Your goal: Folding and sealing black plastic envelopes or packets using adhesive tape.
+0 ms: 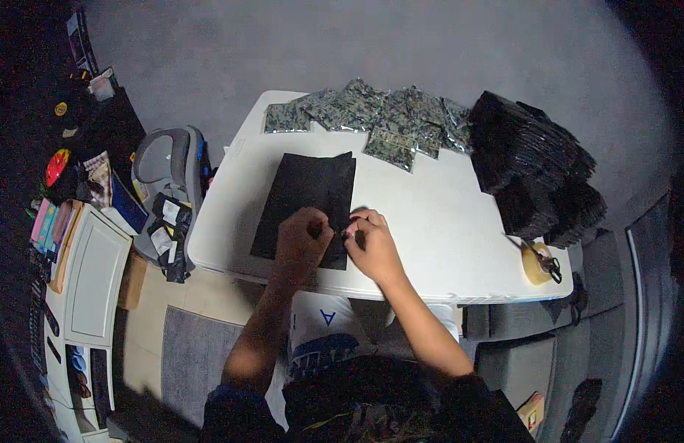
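Observation:
A flat black plastic bag (303, 184) lies on the left part of the white table (430, 221), slightly askew. My left hand (303, 238) is over its lower right part, fingers curled closed; what they pinch, if anything, is hidden. Just beyond the bag's right edge, my right hand (371, 242) is closed, thumb and fingertips pressed together around a small dark bit that I cannot make out. The two hands are a short gap apart, fingertips facing each other.
Camouflage-patterned packets (390, 144) in clear plastic lie along the table's far edge. Stacks of black bags (526, 148) fill its right side. Near the right corner are a tape roll (534, 267) and black-handled scissors (552, 267). A grey chair (165, 159) stands at left.

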